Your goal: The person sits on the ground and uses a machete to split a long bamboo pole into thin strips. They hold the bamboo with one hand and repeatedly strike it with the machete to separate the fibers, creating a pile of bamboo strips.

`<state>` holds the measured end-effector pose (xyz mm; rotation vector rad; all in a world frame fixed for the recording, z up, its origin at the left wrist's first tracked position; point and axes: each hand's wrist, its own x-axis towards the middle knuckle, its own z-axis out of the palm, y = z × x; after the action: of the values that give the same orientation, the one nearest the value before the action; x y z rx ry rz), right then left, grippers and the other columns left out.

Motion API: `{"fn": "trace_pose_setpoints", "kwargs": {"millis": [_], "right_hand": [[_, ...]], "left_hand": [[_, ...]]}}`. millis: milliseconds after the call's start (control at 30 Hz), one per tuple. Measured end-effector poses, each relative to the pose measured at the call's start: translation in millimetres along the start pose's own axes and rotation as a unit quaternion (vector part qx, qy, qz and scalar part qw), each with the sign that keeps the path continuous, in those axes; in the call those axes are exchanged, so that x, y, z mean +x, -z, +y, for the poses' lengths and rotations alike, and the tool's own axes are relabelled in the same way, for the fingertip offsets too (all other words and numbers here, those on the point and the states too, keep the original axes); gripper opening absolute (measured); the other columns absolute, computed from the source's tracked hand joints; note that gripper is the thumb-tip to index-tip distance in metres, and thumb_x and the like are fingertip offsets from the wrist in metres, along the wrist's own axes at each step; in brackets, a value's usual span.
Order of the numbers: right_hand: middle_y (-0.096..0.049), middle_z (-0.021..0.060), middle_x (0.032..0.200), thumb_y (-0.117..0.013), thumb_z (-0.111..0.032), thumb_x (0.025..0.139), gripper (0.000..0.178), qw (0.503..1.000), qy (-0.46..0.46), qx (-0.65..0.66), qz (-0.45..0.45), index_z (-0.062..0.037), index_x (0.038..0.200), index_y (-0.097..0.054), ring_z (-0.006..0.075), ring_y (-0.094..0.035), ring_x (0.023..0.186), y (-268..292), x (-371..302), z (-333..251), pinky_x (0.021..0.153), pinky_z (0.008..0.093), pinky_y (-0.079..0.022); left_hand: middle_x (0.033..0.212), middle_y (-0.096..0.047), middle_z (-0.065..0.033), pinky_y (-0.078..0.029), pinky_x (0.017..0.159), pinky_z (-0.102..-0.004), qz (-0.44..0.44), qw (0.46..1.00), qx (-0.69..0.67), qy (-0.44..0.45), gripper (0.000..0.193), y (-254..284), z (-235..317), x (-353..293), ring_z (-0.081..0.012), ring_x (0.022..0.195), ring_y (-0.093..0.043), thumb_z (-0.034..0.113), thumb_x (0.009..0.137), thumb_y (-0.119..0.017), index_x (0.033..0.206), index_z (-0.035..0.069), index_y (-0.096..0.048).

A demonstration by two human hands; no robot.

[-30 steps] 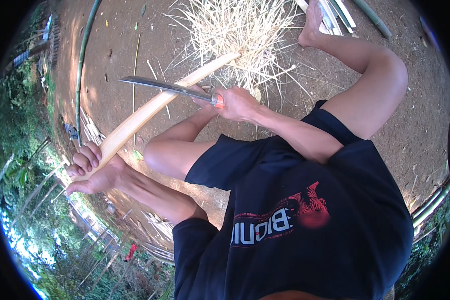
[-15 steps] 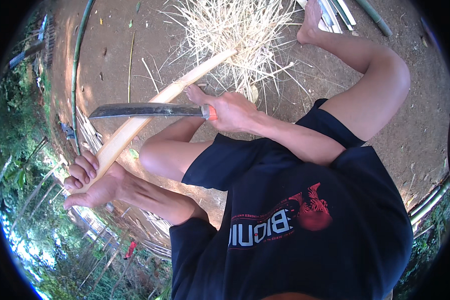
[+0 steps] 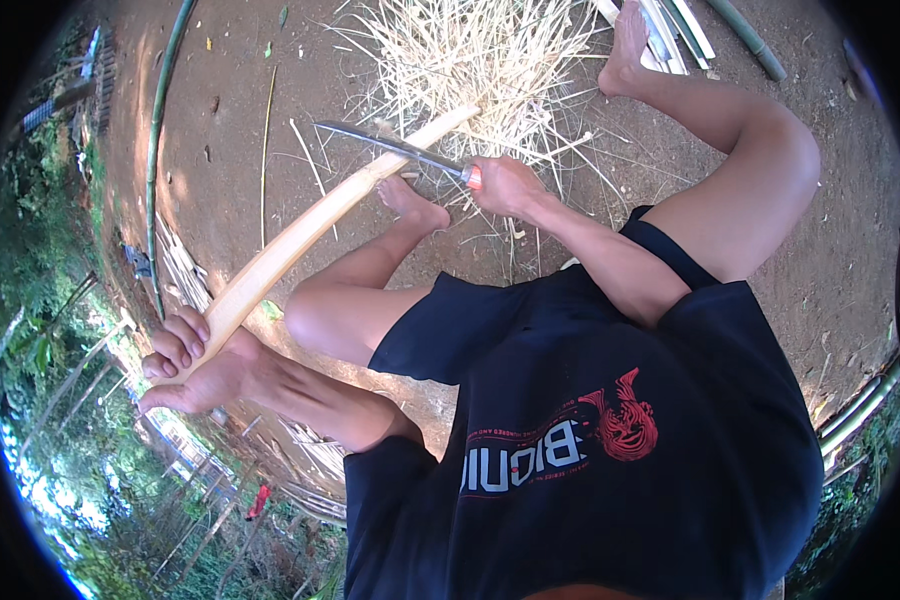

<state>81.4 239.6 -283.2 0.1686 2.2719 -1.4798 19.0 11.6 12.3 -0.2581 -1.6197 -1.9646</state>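
Observation:
A long pale bamboo strip [image 3: 300, 237] slants from the lower left up to the pile of shavings. My left hand [image 3: 202, 362] is closed round its near end, with the fingers curled over the edge. My right hand [image 3: 508, 187] grips the orange handle of a machete [image 3: 370, 138]. The dark blade lies across the strip toward its far end, its tip pointing left. Whether the edge bites into the strip, I cannot tell. A joint in the strip shows just below the blade, close to my left foot [image 3: 410, 203].
Thin pale shavings [image 3: 480, 70] are heaped on the brown dirt ground ahead. Split bamboo pieces [image 3: 667, 35] and a green pole [image 3: 748, 38] lie at the far right. Another long green pole [image 3: 156, 140] runs along the left, near a bundle of sticks [image 3: 183, 265].
My right hand has moved forward and right, carrying the machete from the strip's middle toward its far end. The blade has turned to slant. My left hand has barely shifted.

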Motion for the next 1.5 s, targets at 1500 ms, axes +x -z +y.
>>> {"fn": "trace_pose_setpoints", "kwargs": {"millis": [1500], "right_hand": [[-0.068, 0.0232, 0.098, -0.056, -0.018, 0.083, 0.038, 0.963, -0.255, -0.086, -0.03, -0.005, 0.119, -0.059, 0.0366, -0.067, 0.095, -9, 47, 144, 0.086, 0.0449, -0.052]], "left_hand": [[0.053, -0.03, 0.0014, -0.029, 0.05, -0.0279, -0.064, 0.991, -0.095, 0.071, 0.066, 70, -19, 47, -0.0124, 0.047, -0.029, 0.07, 0.093, -0.029, 0.062, 0.013, -0.041]]}}
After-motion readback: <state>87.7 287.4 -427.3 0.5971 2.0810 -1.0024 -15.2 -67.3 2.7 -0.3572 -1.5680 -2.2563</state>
